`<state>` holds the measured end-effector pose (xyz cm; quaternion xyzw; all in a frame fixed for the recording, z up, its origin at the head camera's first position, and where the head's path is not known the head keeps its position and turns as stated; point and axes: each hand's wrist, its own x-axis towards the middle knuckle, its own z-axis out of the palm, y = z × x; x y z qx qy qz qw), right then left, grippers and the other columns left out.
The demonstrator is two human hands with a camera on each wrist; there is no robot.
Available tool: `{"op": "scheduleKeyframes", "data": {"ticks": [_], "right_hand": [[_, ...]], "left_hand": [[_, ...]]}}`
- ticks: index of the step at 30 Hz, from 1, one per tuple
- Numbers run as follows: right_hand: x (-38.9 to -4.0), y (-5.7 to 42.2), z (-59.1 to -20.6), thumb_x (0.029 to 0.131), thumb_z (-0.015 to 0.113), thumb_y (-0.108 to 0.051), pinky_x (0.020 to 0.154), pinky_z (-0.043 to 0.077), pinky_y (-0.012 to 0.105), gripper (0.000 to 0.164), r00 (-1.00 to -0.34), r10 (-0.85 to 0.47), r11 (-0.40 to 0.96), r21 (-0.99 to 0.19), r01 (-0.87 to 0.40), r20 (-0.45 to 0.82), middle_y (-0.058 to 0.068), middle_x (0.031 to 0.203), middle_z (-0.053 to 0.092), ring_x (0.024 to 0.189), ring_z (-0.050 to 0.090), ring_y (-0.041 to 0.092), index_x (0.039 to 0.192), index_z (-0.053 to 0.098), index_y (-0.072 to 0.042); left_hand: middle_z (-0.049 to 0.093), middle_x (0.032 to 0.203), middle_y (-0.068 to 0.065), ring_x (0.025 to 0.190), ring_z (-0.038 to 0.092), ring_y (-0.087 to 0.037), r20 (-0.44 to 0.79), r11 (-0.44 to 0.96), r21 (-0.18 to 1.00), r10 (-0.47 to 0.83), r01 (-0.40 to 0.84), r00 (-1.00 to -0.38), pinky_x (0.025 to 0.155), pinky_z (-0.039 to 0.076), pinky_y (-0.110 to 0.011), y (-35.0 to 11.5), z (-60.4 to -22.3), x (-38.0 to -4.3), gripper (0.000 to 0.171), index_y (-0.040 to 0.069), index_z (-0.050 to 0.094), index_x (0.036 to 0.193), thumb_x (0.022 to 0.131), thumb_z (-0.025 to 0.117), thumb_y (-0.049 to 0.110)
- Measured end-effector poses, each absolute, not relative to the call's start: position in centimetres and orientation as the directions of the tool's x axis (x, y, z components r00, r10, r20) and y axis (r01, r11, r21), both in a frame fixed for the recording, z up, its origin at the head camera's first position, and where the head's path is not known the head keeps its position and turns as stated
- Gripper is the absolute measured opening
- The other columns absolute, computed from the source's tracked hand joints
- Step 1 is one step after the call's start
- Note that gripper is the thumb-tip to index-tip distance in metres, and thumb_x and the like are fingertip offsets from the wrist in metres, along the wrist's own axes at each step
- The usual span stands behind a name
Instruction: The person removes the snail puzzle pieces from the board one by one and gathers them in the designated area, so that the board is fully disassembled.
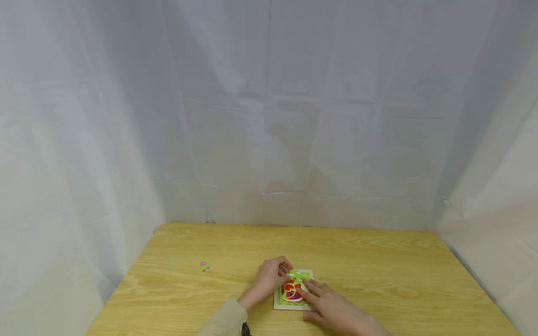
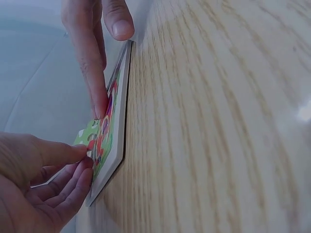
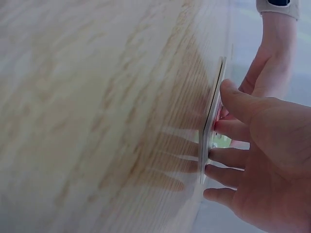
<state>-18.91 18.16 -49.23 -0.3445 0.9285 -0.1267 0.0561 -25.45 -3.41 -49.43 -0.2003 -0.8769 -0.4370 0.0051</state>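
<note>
A small square jigsaw board [image 1: 290,307] with a pale frame lies on the table, showing a red, blue and green picture. At its far left corner my left hand [image 1: 269,276] pinches a green puzzle piece with white spots [image 2: 85,134] between thumb and fingers. This piece stands tilted over the picture in the left wrist view. My right hand [image 1: 332,305] lies over the board's right side, fingers extended and fingertips on the picture. In the right wrist view, its thumb and fingers [image 3: 228,156] spread along the board's edge. Both hands cover parts of the picture.
Left of the board, a small green and pink puzzle piece [image 1: 204,265] lies on the wooden table [image 1: 378,261]. Pale sheeting [image 1: 269,140] hangs behind the table and along both sides. A dark watch [image 1: 245,329] shows at the left sleeve.
</note>
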Motion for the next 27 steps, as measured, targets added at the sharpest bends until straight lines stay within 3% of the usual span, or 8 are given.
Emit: {"op": "scheduleKeyframes", "data": {"ticks": [18, 27], "right_hand": [[-18.9, 18.0, -49.2, 0.103, 0.050, -0.050, 0.109, 0.041, 0.060, 0.065, -0.738, -0.674, 0.715, -0.235, -0.658, 0.017, 0.022, 0.156, 0.041, 0.140, 0.042, 0.045, 0.150, 0.048, -0.005], [-19.1, 18.0, -49.0, 0.102, 0.052, -0.051, 0.110, 0.040, 0.061, 0.063, -0.754, -0.657, 0.721, -0.281, -0.634, 0.014, 0.019, 0.155, 0.044, 0.139, 0.043, 0.044, 0.147, 0.052, -0.007]], "left_hand": [[0.073, 0.090, -0.006, 0.080, 0.069, -0.015, 0.168, 0.404, 0.872, 0.286, 0.278, -0.943, 0.069, 0.057, -0.022, -4.9, -49.6, -26.6, 0.007, 0.002, 0.073, 0.098, 0.091, 0.073, 0.003], [0.074, 0.094, -0.013, 0.084, 0.072, -0.020, 0.152, 0.323, 0.918, 0.250, 0.230, -0.956, 0.072, 0.061, -0.033, -6.7, -49.4, -26.8, 0.011, -0.004, 0.073, 0.101, 0.092, 0.072, 0.002]]}}
